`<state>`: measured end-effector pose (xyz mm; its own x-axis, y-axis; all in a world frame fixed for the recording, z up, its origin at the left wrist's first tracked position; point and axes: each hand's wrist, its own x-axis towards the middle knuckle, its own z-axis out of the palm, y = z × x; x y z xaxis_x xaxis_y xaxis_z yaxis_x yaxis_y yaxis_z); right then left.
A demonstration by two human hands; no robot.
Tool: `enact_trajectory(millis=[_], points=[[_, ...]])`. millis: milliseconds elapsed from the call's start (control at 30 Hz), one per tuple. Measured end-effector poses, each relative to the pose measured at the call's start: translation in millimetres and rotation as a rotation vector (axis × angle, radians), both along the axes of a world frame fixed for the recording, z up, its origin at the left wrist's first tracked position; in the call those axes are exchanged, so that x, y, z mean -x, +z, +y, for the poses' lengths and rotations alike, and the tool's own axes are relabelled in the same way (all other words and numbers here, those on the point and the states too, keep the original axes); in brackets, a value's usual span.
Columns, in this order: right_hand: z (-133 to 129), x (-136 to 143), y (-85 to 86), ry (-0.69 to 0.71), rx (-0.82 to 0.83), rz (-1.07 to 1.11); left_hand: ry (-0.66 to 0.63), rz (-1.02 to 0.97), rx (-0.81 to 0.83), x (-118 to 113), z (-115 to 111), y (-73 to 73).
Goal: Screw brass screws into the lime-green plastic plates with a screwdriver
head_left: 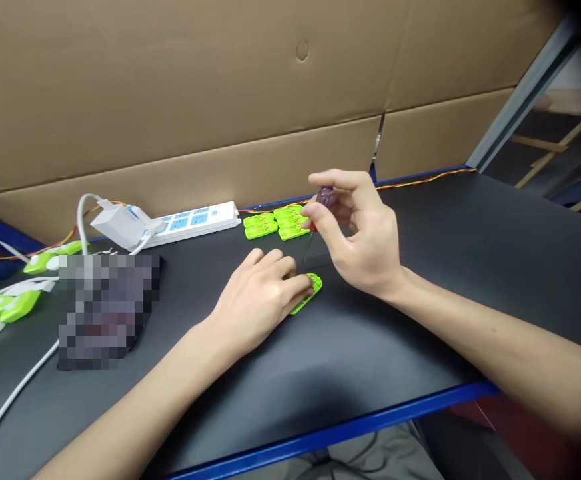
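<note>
My right hand [358, 237] is closed around the dark, see-through handle of a small screwdriver [325, 195]. The screwdriver's thin shaft points down and slightly left, its tip above the black tabletop. Below it and to the left, my left hand [265, 293] has its fingers curled onto a bright green plastic shell [314, 285] lying on the table. Those fingers cover much of the shell. Just behind both hands sit several similar green plastic pieces [260, 225] with small reddish parts inside, some partly hidden by my right hand.
A white power strip [198, 223] with a plugged-in white adapter [115, 225] stands at the back left. White cables, several green-and-white pieces [20, 307] and a blurred-out dark object [110, 313] lie left. Cardboard [220, 80] walls the back; a blue edge [340, 430] runs along the front.
</note>
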<state>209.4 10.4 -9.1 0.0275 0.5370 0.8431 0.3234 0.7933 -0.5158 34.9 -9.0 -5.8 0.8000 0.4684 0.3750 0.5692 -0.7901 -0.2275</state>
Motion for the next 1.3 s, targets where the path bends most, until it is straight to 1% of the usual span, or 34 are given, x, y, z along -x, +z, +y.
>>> enact_trajectory(millis=[200, 300, 433, 633, 733, 900, 1033, 1300], points=[[-1.3, -1.1, 1.9, -0.004, 0.002, -0.001, -0.016, 0.059, -0.039, -2.0, -4.7, 2.4], [-1.5, -1.4, 2.3, -0.011, 0.016, -0.004, -0.008, 0.050, -0.033, -1.3, -4.4, 3.9], [-0.9, -1.6, 1.9, -0.014, 0.025, -0.008, 0.032, 0.015, 0.037, 0.6, -2.0, 4.3], [-3.0, -1.7, 2.8, -0.012, 0.025, -0.043, 0.087, 0.038, 0.198, 1.1, -1.6, 2.9], [-5.3, -2.1, 3.1, 0.002, 0.029, -0.069, 0.093, 0.048, 0.237, 1.4, -1.9, 4.0], [-7.3, -2.4, 3.2, 0.043, 0.016, -0.164, 0.110, 0.055, 0.203, 3.1, -1.2, 6.0], [-7.6, -1.4, 3.9, 0.089, 0.029, -0.195, 0.093, 0.059, 0.167, 3.3, -1.8, 5.5], [-7.0, 0.0, 2.2, 0.073, -0.015, -0.222, 0.058, 0.061, 0.101, -2.6, -4.9, 1.8]])
